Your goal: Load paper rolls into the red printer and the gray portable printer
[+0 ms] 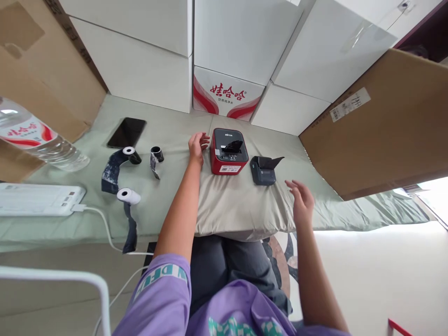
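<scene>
A red and black label printer (pixel 227 161) sits on the cloth-covered surface, a black strip (pixel 234 146) sticking up from its top. My left hand (pixel 198 147) is just left of this printer, fingers apart and bent toward its side; whether they touch it I cannot tell. To the right is a smaller dark printer (pixel 263 171) with a black strip or flap (pixel 272 163) jutting from its top. Beyond it my right hand (pixel 301 198) hovers near the front edge, fingers spread and holding nothing.
Left of me lie a black phone (pixel 126 132), several rolls of paper with dark tails, such as a white-ended roll (pixel 130 196), a white power bank (pixel 38 199) with a cable, and a water bottle (pixel 38 135). White boxes (pixel 227 95) line the back; a cardboard box (pixel 381 126) stands right.
</scene>
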Demonstrator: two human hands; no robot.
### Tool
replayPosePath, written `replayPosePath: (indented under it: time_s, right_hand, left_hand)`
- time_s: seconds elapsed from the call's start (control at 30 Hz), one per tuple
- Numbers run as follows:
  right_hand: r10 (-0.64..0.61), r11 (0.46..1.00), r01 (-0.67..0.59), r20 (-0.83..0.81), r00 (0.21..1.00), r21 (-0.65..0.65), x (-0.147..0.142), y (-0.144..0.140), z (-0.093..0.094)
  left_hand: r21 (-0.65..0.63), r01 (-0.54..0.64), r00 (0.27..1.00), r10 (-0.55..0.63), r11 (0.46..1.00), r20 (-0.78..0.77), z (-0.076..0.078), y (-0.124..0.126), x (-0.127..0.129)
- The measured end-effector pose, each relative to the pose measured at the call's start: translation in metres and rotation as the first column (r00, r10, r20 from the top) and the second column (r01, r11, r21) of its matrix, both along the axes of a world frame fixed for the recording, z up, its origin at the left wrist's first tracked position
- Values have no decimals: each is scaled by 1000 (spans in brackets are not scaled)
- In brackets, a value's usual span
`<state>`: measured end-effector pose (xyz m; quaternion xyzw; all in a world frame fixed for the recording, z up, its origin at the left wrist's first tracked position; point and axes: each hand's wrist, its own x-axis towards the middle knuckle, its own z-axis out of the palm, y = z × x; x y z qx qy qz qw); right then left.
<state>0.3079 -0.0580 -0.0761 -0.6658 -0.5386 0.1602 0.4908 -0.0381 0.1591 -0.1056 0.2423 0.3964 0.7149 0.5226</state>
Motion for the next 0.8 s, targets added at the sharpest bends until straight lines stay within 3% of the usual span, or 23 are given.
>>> replayPosePath:
  time_s: [0.07, 0.13, 0.23, 0.3, 0.37, 0.43, 0.53, 0.6, 0.7, 0.8]
  right_hand:
    - [-35, 999, 31, -104, 994, -41, -7, -12, -11]
    - [-5, 999, 2, -91, 996, -32, -15, -9, -6]
    - [136, 990, -141, 130, 982, 31, -28, 23, 29]
    - [251, 965, -262, 289, 924, 2, -37, 55, 59]
    - [324, 945, -309, 413, 851, -105, -46, 83, 82]
    - [349, 932, -235, 502, 791, -277, -54, 99, 94]
    - [345, 890, -59, 585, 734, -451, -63, 97, 93]
    - [354, 864, -9, 594, 722, -503, -66, 84, 87]
    - [383, 843, -19, 574, 724, -538, -70, 66, 81]
    - [385, 856, -40, 585, 714, -515, -71, 61, 74]
  left_hand:
    - [-10, 1, 1000, -1, 1000, -8, 0, 0, 0]
    - [-15, 2, 1000, -2, 1000, -23, 0, 0, 0]
    - [-15, 3, 999, -4, 1000, -52, 0, 0, 1]
    - [-6, 7, 998, -7, 1000, -60, -1, 1, 1]
    - [3, 6, 999, -5, 1000, -52, -2, 1, 1]
    - [1, -2, 999, 2, 1000, -45, -2, 2, 1]
    - [-12, -6, 999, 5, 1000, -48, -2, 1, 2]
    - [-12, 0, 998, -1, 1000, -58, -2, 1, 2]
    - [-1, 7, 997, -8, 1000, -75, -2, 0, 2]
    - [10, 15, 997, -15, 1000, -70, -2, 0, 2]
